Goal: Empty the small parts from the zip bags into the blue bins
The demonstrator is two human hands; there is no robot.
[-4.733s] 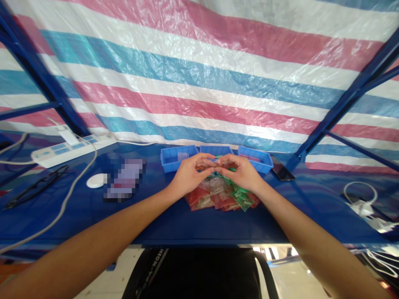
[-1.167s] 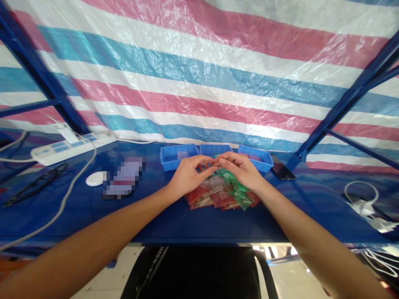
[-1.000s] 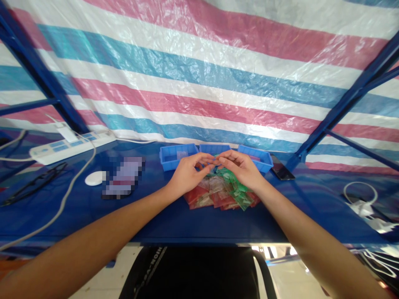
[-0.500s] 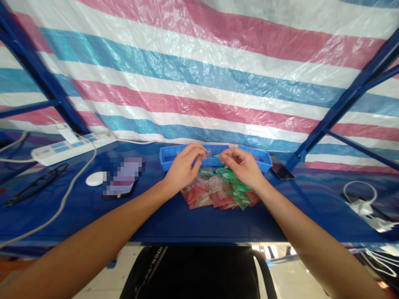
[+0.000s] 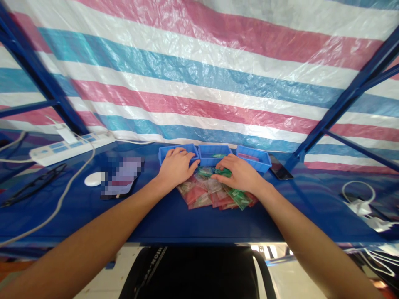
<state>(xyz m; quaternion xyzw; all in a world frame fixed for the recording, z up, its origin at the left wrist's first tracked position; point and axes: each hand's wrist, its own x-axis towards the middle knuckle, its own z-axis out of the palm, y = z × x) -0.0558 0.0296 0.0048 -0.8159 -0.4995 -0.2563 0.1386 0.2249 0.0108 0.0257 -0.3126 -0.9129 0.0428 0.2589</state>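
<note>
The pile of bags (image 5: 215,193), widest side to side, lies under the nearer right hand (image 5: 238,172); I cannot tell what its bent fingers hold. Left of the pile, the left hand (image 5: 177,166) spreads over a blue box (image 5: 192,148), holding nothing I can see.

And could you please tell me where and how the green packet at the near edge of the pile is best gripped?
Probably by its near corner, pinched from the person's side: the green packet seems to lie over red packets with that corner pointing towards the person, while the right hand is over the pile beyond it.
</note>
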